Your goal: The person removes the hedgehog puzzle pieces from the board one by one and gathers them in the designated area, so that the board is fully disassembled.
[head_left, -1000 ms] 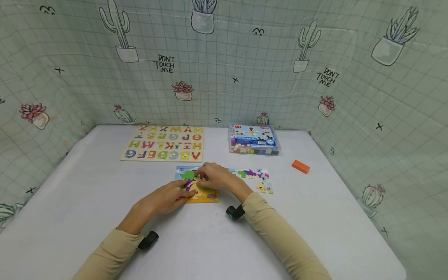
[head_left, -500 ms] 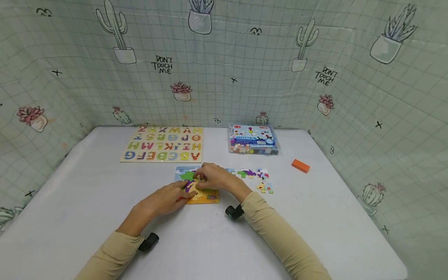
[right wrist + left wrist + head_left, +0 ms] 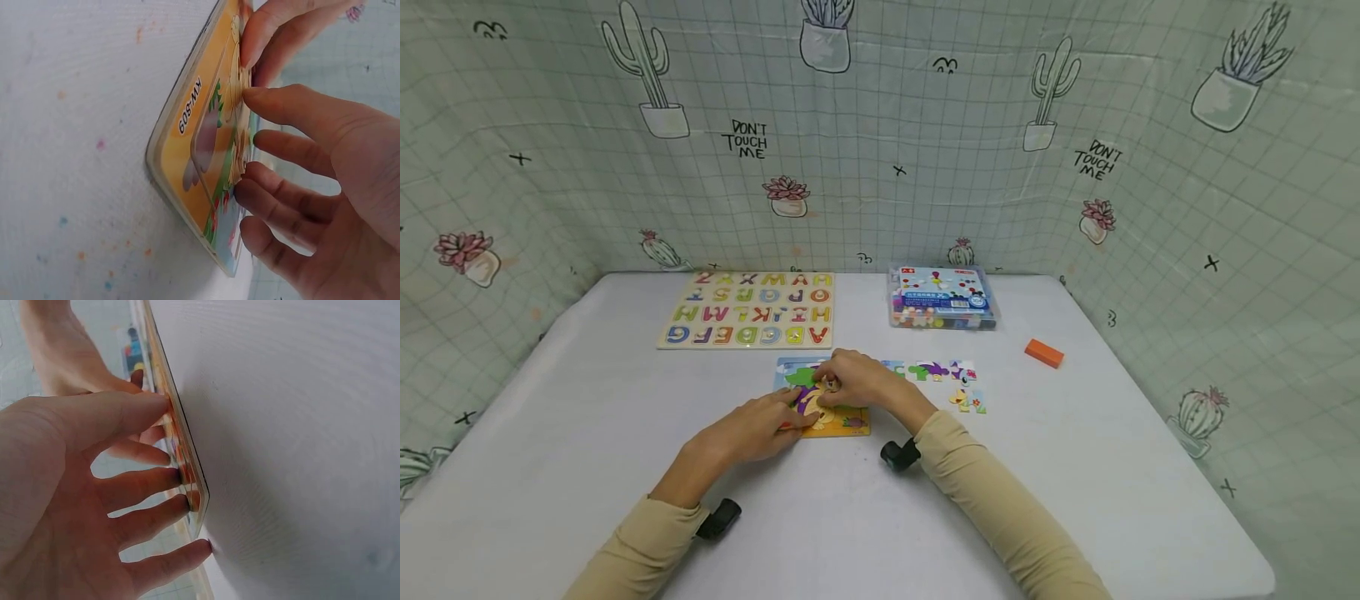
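A picture jigsaw board (image 3: 842, 427) with an orange border and a yellow cartoon animal lies flat on the table, partly covered by both hands. My left hand (image 3: 758, 427) rests on its left side, with thumb and fingertips pressing the picture; the left wrist view shows those fingers nearly straight. From the right, my right hand (image 3: 861, 379) touches the middle of the picture. In the right wrist view its thumb (image 3: 275, 103) and loosely bent fingers meet the board's surface (image 3: 181, 169), spread apart. Whether a piece lies beneath the fingertips is hidden.
Loose jigsaw pieces (image 3: 931, 372) lie right of the board, with more puzzle pieces (image 3: 967, 402) nearer me. Behind stand a wooden alphabet board (image 3: 752, 325) and a clear plastic box (image 3: 943, 298) of colourful parts. An orange block (image 3: 1044, 353) lies at the right.
Both hands stay in nearly the same place on the jigsaw, with only slight finger movement. The head view has shifted a little; the surrounding things have not moved.
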The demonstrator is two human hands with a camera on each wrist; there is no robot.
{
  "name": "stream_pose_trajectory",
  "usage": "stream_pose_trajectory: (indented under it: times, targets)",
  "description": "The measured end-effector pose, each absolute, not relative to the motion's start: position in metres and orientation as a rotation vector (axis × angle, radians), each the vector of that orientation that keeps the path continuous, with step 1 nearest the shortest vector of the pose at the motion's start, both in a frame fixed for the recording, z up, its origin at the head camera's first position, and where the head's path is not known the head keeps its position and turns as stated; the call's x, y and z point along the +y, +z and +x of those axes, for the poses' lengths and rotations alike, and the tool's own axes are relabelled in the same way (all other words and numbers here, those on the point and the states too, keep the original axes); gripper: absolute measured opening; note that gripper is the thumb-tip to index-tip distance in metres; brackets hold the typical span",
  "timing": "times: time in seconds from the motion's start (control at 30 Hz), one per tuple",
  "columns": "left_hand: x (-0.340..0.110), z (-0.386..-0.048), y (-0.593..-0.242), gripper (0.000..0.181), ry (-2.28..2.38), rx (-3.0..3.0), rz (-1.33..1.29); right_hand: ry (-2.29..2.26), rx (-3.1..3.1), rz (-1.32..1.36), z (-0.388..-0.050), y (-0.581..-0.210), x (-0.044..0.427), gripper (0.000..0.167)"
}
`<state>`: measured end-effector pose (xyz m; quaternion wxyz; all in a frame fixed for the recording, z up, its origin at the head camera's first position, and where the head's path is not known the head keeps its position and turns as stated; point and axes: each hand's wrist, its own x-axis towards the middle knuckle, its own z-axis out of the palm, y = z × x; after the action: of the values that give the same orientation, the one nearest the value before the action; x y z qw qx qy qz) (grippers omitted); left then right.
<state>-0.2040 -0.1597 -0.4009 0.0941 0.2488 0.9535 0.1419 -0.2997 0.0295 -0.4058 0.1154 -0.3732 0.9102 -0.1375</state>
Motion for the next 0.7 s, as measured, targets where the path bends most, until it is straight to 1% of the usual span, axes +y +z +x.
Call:
stream_pose_trajectory:
  times: [0.3,0.7]
  targets:
    - [-0.1587,-0.2019,-0.4018,0.031,0.439,2.825,0.727,-0.405,2.639,-1.067,-0.2971,-0.4046,0.0284,0.04]
    - [-0.1586,-0.2034,-0.3998,0.03,0.432,2.817,0.727,-0.384,2.632,-1.126,-0.3022,-0.4044,0.0278,0.044]
